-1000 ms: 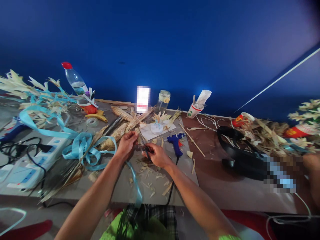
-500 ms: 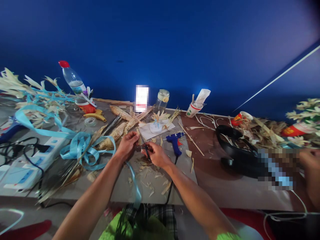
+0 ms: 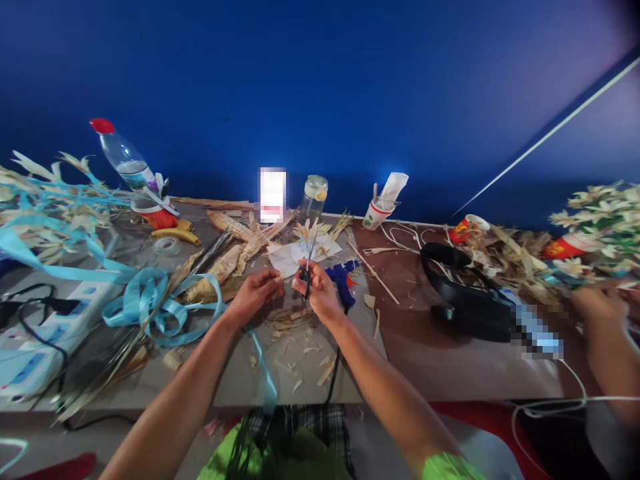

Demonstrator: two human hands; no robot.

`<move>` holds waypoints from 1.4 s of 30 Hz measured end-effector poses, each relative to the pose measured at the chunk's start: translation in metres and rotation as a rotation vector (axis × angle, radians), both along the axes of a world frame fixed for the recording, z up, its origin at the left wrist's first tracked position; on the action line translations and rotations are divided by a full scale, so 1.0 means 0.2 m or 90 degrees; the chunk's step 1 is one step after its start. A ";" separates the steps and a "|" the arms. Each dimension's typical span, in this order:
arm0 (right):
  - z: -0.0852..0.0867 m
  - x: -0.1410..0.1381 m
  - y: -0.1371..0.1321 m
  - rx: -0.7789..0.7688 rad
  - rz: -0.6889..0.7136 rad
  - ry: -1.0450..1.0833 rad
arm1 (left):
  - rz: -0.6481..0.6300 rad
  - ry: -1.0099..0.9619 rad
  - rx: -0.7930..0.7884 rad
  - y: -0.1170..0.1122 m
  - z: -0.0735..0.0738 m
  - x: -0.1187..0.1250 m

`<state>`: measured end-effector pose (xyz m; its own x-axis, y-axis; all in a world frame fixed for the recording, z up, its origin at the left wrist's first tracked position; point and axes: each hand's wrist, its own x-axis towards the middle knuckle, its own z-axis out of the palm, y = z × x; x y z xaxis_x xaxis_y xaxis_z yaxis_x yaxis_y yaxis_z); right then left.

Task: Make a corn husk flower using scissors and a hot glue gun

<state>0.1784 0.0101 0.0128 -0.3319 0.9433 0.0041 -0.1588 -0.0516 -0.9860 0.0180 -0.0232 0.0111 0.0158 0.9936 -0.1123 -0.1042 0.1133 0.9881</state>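
My right hand (image 3: 320, 292) is closed round small black-handled scissors (image 3: 306, 270), blades pointing up and away. My left hand (image 3: 256, 291) is pinched beside it, fingers together on a small pale husk piece that I can barely make out. Both hands hover over the grey mat (image 3: 280, 373), above a scatter of husk scraps (image 3: 295, 333). A blue glue gun (image 3: 342, 280) lies just right of my right hand. Dried corn cobs (image 3: 220, 267) lie to the left of my left hand.
Light blue ribbon (image 3: 150, 300) coils at the left near a white power strip (image 3: 30, 333). A water bottle (image 3: 123, 157), glass jar (image 3: 313, 197) and paper cup (image 3: 373, 213) stand at the back. Another person's hand (image 3: 595, 307) is at the right by husk flowers (image 3: 600, 220).
My right hand has lifted the scissors and turned the blades upward. My left hand has moved slightly closer. The view has shifted a little to the right.
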 end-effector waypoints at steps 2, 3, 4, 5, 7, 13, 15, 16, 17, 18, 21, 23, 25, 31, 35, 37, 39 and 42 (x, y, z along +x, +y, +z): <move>-0.01 0.01 0.02 -0.011 -0.010 0.018 | -0.023 0.055 0.015 0.00 0.00 0.01; -0.01 0.01 0.03 -0.022 -0.009 0.021 | -0.029 0.073 0.021 0.00 -0.01 0.01; -0.02 0.01 0.03 -0.033 -0.005 0.020 | -0.034 0.083 0.022 0.00 -0.01 0.01; -0.02 0.01 0.04 -0.043 -0.002 0.017 | -0.039 0.088 0.018 0.01 -0.01 0.02; -0.03 0.01 0.04 -0.057 -0.001 0.013 | -0.045 0.089 0.004 0.01 -0.02 0.02; -0.01 0.00 0.03 -0.027 -0.083 -0.002 | -0.027 -0.024 -0.079 0.00 -0.03 0.02; -0.01 0.00 0.03 -0.001 -0.109 -0.012 | -0.014 -0.072 -0.109 0.00 -0.03 0.02; -0.01 0.00 0.02 0.010 -0.114 -0.018 | -0.002 -0.094 -0.119 0.00 -0.02 0.02; -0.01 -0.01 0.02 0.020 -0.114 -0.023 | 0.015 -0.117 -0.123 0.00 -0.02 0.02; -0.01 -0.01 0.02 0.027 -0.111 -0.029 | 0.034 -0.139 -0.124 0.00 -0.02 0.02; -0.02 -0.03 0.00 0.043 -0.109 -0.047 | 0.069 -0.196 -0.114 0.01 -0.02 0.02; -0.03 -0.04 0.00 0.047 -0.114 -0.054 | 0.082 -0.224 -0.109 0.02 -0.03 0.02; -0.02 -0.03 -0.01 0.045 -0.106 -0.053 | 0.101 -0.240 -0.104 0.02 -0.03 0.02; 0.01 0.02 -0.01 0.024 -0.005 -0.047 | 0.156 -0.236 -0.064 0.03 -0.02 -0.02; 0.01 0.02 -0.02 0.031 0.067 -0.117 | 0.177 -0.214 -0.034 0.03 0.00 -0.05; 0.01 0.01 -0.03 0.039 0.091 -0.153 | 0.188 -0.205 -0.013 0.04 0.00 -0.06; 0.00 0.01 -0.04 0.045 0.114 -0.184 | 0.200 -0.197 -0.002 0.04 0.00 -0.06; 0.01 0.01 -0.05 0.037 0.132 -0.201 | 0.208 -0.190 0.003 0.04 -0.01 -0.06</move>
